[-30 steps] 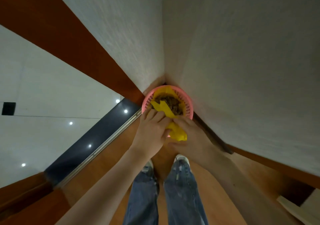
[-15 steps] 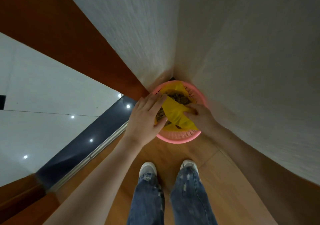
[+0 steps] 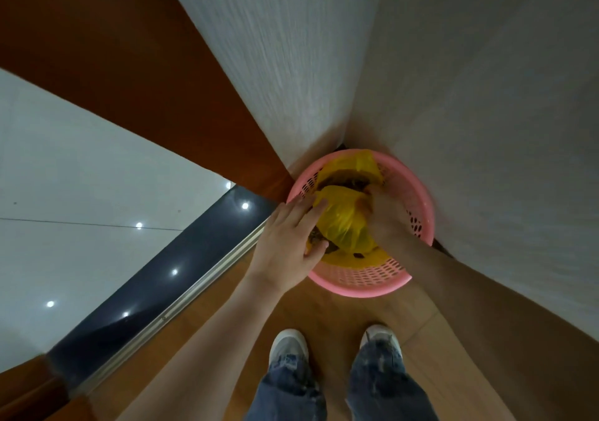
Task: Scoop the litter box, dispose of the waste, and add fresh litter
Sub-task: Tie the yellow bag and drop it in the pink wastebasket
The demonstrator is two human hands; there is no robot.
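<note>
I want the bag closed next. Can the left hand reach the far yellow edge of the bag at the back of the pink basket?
Probably yes. The left hand already rests on the yellow bag inside the pink basket, and the far edge lies uncovered just beyond its fingertips. The right hand stays to the side.

A pink basket is seen in the wall corner on the wooden floor. A yellow bag inside is gripped by the right hand and touched by the left hand.
</note>
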